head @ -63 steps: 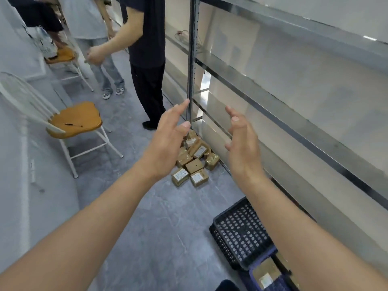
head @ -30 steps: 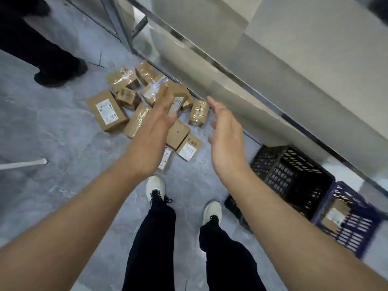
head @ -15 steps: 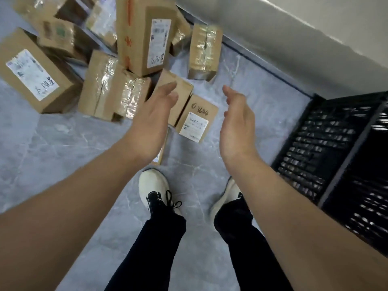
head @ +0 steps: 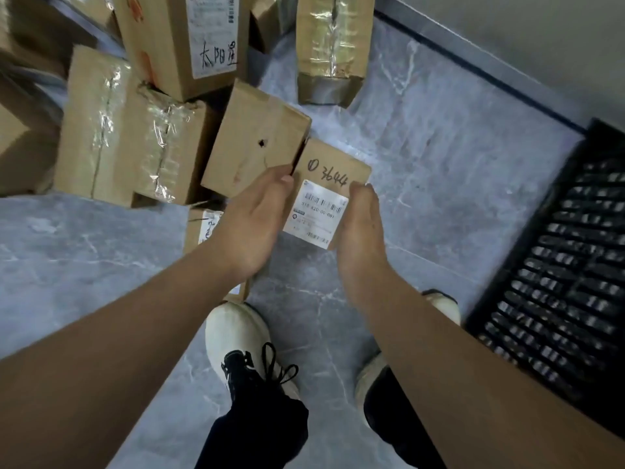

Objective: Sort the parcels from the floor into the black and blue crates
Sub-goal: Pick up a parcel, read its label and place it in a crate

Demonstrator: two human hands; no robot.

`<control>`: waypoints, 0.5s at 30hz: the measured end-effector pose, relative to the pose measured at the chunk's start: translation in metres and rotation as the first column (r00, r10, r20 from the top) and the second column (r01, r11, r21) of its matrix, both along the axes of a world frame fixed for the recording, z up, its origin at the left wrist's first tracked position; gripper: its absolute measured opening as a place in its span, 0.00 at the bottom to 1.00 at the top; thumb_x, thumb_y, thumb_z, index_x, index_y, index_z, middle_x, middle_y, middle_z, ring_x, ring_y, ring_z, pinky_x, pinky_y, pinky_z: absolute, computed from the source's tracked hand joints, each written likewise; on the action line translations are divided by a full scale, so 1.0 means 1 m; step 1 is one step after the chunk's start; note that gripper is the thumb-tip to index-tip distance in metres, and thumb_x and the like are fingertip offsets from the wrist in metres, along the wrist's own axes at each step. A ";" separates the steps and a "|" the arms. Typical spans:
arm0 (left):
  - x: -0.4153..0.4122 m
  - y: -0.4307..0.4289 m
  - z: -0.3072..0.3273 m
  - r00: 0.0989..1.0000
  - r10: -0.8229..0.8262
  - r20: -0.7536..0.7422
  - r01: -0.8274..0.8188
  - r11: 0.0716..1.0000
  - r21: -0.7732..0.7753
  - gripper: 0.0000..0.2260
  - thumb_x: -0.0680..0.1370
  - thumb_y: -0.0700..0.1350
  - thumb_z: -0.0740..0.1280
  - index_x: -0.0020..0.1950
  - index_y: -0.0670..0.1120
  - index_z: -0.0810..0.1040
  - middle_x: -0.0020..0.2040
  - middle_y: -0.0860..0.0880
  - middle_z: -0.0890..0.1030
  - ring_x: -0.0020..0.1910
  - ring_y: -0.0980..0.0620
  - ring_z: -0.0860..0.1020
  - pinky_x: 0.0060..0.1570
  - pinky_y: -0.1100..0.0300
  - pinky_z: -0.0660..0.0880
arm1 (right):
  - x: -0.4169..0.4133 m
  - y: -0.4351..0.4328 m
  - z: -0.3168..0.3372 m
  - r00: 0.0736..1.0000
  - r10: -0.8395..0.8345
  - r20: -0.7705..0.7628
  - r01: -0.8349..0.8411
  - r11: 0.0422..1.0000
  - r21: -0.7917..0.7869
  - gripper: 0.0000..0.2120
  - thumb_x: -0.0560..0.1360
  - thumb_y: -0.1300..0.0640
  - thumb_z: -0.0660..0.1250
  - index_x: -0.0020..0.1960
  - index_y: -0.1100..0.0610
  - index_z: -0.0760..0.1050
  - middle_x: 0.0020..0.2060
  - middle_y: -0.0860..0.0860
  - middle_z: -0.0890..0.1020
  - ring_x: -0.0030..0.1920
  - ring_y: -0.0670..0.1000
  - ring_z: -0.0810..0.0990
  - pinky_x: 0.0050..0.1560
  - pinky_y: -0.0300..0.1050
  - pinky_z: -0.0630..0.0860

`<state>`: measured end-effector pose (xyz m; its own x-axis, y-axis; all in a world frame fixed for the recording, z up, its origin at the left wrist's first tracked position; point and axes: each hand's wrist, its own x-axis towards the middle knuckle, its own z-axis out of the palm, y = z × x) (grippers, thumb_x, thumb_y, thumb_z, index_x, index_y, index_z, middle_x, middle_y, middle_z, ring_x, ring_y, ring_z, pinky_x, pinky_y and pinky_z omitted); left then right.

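Parcels (head: 135, 137) on grey marbled floor (head: 439, 147)

Both bare arms reach forward and down from the lower corners of the view, converging toward the middle. The left forearm (head: 118, 333) runs up from the lower left, the right forearm (head: 456, 367) from the lower right; both wrists are nearly straight. The left hand (head: 252, 218) lies back-up, its fingers (head: 277, 179) extended and close together, the tips against the left edge of a small labelled parcel (head: 333, 170). The right hand (head: 362, 228) stands on edge, palm turned inward toward the left hand, its fingertips (head: 363, 191) slightly bent at the parcel's right edge. Both thumbs are hidden. The hands face each other with the parcel between them.
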<state>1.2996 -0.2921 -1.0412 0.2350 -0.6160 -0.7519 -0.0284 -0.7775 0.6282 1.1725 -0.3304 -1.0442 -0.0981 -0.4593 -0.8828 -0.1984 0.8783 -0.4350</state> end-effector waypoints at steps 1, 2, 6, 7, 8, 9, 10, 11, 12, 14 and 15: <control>-0.001 0.001 0.001 0.999 -0.032 0.018 0.033 0.999 -0.009 0.23 0.81 0.62 0.54 0.72 0.60 0.76 0.65 0.61 0.81 0.65 0.65 0.77 0.71 0.56 0.70 | -0.001 -0.001 -0.002 1.000 -0.001 0.011 0.001 1.000 0.008 0.39 0.71 0.34 0.55 0.77 0.48 0.73 0.57 0.51 0.88 0.60 0.57 0.86 0.67 0.66 0.81; -0.002 0.001 0.001 0.997 -0.066 0.028 0.067 0.998 -0.016 0.25 0.80 0.63 0.53 0.74 0.60 0.75 0.68 0.60 0.80 0.68 0.63 0.75 0.72 0.55 0.69 | -0.002 -0.003 -0.002 1.000 -0.007 0.023 0.006 1.000 0.019 0.35 0.72 0.35 0.55 0.74 0.48 0.76 0.54 0.51 0.89 0.57 0.56 0.87 0.65 0.64 0.83; -0.011 0.001 0.002 0.994 -0.060 0.090 0.062 0.998 -0.017 0.21 0.84 0.58 0.55 0.76 0.58 0.73 0.70 0.62 0.77 0.68 0.64 0.73 0.70 0.67 0.66 | -0.005 -0.004 -0.006 0.999 -0.024 0.021 0.024 0.999 0.040 0.32 0.71 0.35 0.55 0.68 0.46 0.80 0.53 0.51 0.89 0.56 0.56 0.88 0.64 0.62 0.84; -0.016 0.000 0.003 0.992 -0.055 0.110 0.057 0.998 -0.009 0.19 0.86 0.56 0.56 0.76 0.57 0.74 0.69 0.62 0.76 0.67 0.64 0.72 0.66 0.72 0.64 | -0.005 -0.004 -0.005 0.999 -0.025 0.024 0.024 0.999 0.046 0.36 0.69 0.32 0.56 0.72 0.45 0.78 0.55 0.50 0.89 0.58 0.56 0.87 0.66 0.63 0.82; -0.021 -0.001 0.005 0.991 -0.046 0.123 0.046 0.999 -0.003 0.18 0.86 0.54 0.56 0.74 0.57 0.75 0.67 0.62 0.77 0.66 0.64 0.73 0.62 0.75 0.64 | -0.006 -0.003 -0.005 0.999 -0.030 0.025 0.029 0.998 0.054 0.41 0.67 0.30 0.56 0.75 0.45 0.76 0.57 0.50 0.89 0.59 0.56 0.87 0.67 0.64 0.81; -0.025 -0.001 0.006 0.992 -0.017 0.123 0.017 1.000 0.004 0.16 0.87 0.52 0.57 0.72 0.58 0.77 0.65 0.64 0.79 0.64 0.65 0.74 0.58 0.75 0.65 | -0.008 -0.003 -0.006 0.999 -0.029 0.023 0.028 0.998 0.055 0.41 0.67 0.29 0.56 0.76 0.45 0.75 0.57 0.50 0.89 0.60 0.56 0.86 0.66 0.63 0.81; -0.028 -0.003 0.006 0.994 0.032 0.107 -0.034 0.999 0.019 0.14 0.86 0.51 0.57 0.65 0.60 0.80 0.59 0.66 0.82 0.60 0.66 0.77 0.54 0.75 0.67 | -0.011 -0.005 -0.005 1.000 -0.018 0.015 0.018 0.999 0.048 0.38 0.69 0.31 0.56 0.74 0.46 0.77 0.56 0.50 0.89 0.58 0.56 0.87 0.62 0.60 0.83; -0.030 -0.005 0.006 0.992 0.087 0.094 -0.091 0.995 0.040 0.14 0.86 0.50 0.57 0.57 0.62 0.81 0.52 0.67 0.84 0.55 0.67 0.78 0.50 0.74 0.68 | -0.013 -0.007 -0.003 1.000 -0.009 0.005 0.009 0.999 0.049 0.34 0.71 0.33 0.55 0.70 0.47 0.79 0.54 0.51 0.89 0.56 0.55 0.87 0.55 0.56 0.83; -0.031 -0.007 0.003 0.987 0.134 0.094 -0.139 0.989 0.055 0.15 0.86 0.48 0.57 0.49 0.61 0.81 0.46 0.66 0.84 0.51 0.67 0.79 0.47 0.72 0.70 | -0.017 -0.009 -0.003 1.000 -0.014 0.000 0.013 0.998 0.057 0.32 0.72 0.35 0.54 0.67 0.48 0.80 0.53 0.52 0.89 0.54 0.55 0.88 0.49 0.52 0.82; -0.036 -0.012 0.001 0.978 0.186 0.098 -0.195 0.977 0.083 0.16 0.85 0.48 0.56 0.42 0.57 0.79 0.40 0.63 0.84 0.44 0.67 0.80 0.42 0.72 0.72 | -0.025 -0.011 -0.003 1.000 -0.020 -0.002 0.020 0.998 0.059 0.31 0.73 0.36 0.53 0.65 0.49 0.81 0.53 0.52 0.89 0.53 0.55 0.88 0.42 0.47 0.81; -0.039 -0.014 0.001 0.974 0.210 0.085 -0.218 0.971 0.101 0.17 0.85 0.49 0.56 0.41 0.55 0.79 0.36 0.63 0.83 0.41 0.67 0.79 0.41 0.70 0.73 | -0.029 -0.010 -0.003 1.000 -0.020 0.002 0.020 0.998 0.060 0.31 0.74 0.36 0.53 0.65 0.49 0.81 0.54 0.52 0.89 0.53 0.55 0.88 0.39 0.45 0.81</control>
